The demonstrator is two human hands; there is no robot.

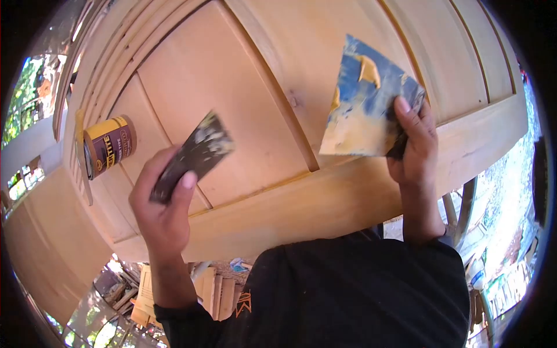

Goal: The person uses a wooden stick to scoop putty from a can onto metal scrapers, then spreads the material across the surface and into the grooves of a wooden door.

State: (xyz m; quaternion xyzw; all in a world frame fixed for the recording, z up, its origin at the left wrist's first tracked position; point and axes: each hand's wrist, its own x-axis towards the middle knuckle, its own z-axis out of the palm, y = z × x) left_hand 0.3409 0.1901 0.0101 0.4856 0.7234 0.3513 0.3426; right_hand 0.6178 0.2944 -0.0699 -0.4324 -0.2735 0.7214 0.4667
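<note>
My left hand [162, 211] grips a dark, flat putty scraper [200, 148], its far end smeared with pale residue. My right hand [416, 136] is closed round the edge of a blue putty board [354, 101], coated with tan filler. A thicker dab of orange-tan putty [369, 72] sits on the board's upper part. Both tools are held above a pale wooden panelled door [232, 98], apart from each other. Left of my left hand is a brown and yellow can [110, 145], tipped in this view, its label partly readable.
Another wooden panel [52, 238] lies at the lower left. Stacked wood pieces [217, 293] and scraps are on the ground below the door's near edge. A thin wooden strip [83, 156] stands beside the can.
</note>
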